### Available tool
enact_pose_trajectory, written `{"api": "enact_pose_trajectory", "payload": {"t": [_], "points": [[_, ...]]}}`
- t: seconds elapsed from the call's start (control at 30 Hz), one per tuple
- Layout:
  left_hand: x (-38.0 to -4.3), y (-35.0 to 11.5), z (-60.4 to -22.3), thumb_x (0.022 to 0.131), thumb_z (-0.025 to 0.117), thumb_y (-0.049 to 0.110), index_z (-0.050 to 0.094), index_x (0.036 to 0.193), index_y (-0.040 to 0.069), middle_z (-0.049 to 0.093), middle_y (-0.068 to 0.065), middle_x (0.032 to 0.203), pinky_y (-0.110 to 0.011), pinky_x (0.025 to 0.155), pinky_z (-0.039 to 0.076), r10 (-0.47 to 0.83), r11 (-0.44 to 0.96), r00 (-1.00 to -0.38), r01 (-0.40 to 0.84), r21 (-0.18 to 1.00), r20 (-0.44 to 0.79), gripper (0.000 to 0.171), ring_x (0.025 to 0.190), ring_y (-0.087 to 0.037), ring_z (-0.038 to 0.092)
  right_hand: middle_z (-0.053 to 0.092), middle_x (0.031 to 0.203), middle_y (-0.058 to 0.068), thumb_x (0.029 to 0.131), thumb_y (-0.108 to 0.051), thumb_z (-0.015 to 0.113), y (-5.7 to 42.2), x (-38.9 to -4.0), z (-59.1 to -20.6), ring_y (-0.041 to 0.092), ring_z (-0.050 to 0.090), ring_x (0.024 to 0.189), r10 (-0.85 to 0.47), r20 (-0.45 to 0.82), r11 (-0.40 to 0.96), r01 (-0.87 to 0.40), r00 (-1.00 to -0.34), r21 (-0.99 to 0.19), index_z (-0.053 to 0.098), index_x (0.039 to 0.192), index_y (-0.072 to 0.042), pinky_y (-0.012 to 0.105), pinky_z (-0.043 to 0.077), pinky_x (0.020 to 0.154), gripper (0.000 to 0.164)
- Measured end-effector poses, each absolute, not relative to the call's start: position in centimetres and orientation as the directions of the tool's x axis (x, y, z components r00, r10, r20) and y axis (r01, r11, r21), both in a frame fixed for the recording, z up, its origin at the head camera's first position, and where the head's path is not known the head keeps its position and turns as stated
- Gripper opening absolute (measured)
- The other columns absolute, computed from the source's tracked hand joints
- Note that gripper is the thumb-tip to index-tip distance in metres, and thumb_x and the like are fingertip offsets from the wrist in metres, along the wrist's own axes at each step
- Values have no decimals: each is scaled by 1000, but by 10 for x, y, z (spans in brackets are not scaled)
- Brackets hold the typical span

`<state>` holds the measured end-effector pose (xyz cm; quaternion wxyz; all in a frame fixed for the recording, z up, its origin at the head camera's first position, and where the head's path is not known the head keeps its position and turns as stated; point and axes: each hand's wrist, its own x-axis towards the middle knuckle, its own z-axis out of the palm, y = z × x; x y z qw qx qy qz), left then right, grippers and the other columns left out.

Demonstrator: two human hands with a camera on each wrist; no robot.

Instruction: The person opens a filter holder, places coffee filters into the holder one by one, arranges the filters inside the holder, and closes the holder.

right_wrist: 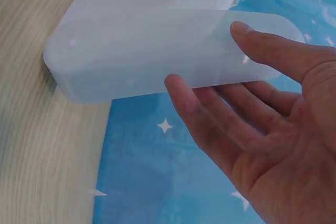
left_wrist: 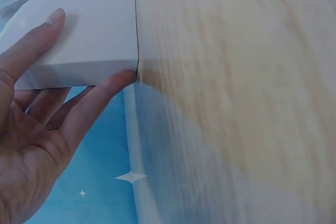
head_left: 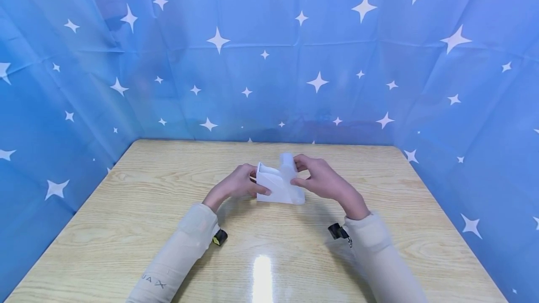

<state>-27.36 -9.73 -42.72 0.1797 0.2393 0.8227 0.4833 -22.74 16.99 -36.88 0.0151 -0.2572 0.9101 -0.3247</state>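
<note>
A white box with a slanted open top (head_left: 271, 186) stands on the table in the head view. My left hand (head_left: 242, 182) grips its left end, with the thumb on the near face and the fingers (left_wrist: 97, 103) around the end wall. Against the box's right side a long, translucent, round-ended plastic case (right_wrist: 142, 59) stands upright, its lower end by the tabletop. My right hand (head_left: 322, 179) holds this case, thumb on one face and fingers along the other edge. Whether the case is joined to the box or only touches it, I cannot tell.
The wooden table (head_left: 139, 228) reaches to a blue curtain with white stars (head_left: 261, 74) at the back and both sides. Dark wrist-worn devices hang below both sleeves, one at the left cuff (head_left: 220, 237) and one at the right (head_left: 337, 231).
</note>
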Motion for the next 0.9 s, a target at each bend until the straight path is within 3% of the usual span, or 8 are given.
{"api": "enact_pose_trajectory", "payload": {"t": [0.63,0.9], "points": [[-273,-97,-427,85,86,18,75,112,12,77,-6,101,-48,71,64,570,417,-819,218,882,-66,30,82,-17,71,68,134,15,98,-14,71,160,-229,-380,34,66,123,-526,96,648,-471,-845,-598,55,142,-4,53,57,98,48],[-274,-98,-427,86,86,18,75,113,13,77,-6,102,-47,71,64,576,415,-815,222,882,-65,29,81,-17,71,67,135,14,99,-12,70,158,-229,-382,33,66,123,-537,74,654,-471,-840,-592,55,142,-5,45,61,92,46]]}}
